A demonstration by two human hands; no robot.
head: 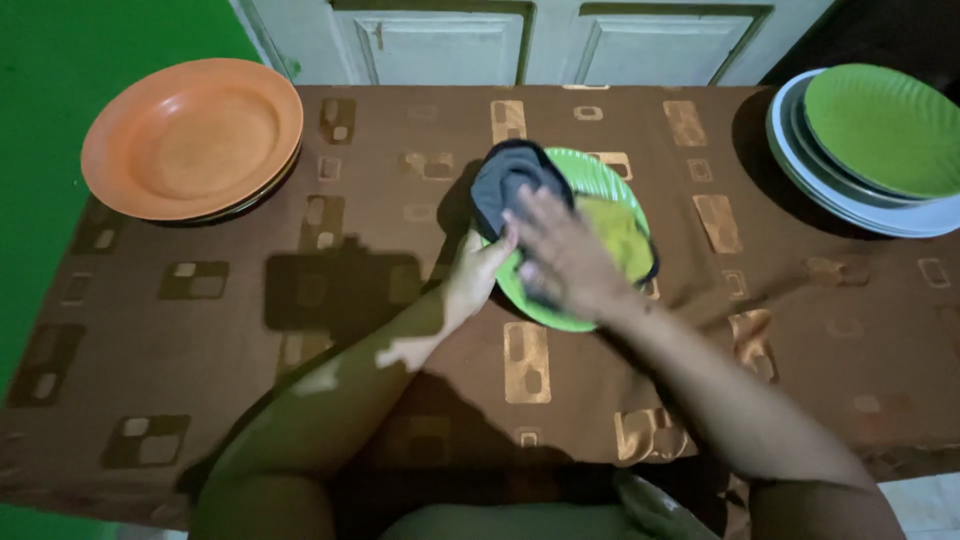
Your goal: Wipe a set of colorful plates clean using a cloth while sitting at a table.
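A green plate (pixel 590 175) lies near the middle of the brown table. My left hand (pixel 478 272) grips its near left rim. My right hand (pixel 562 250) is spread flat over a cloth, grey (pixel 505 180) with a yellow part (pixel 618 235), pressing it onto the plate. The hand is slightly blurred. Part of the plate's face is hidden by the cloth and hand.
An orange plate (pixel 190 135) on a short stack sits at the far left corner. At the far right, a green plate (pixel 885 125) tops several white plates (pixel 850 205). A brown patterned tablecloth (pixel 250 330) covers the table; white cabinet doors (pixel 540 40) stand behind it.
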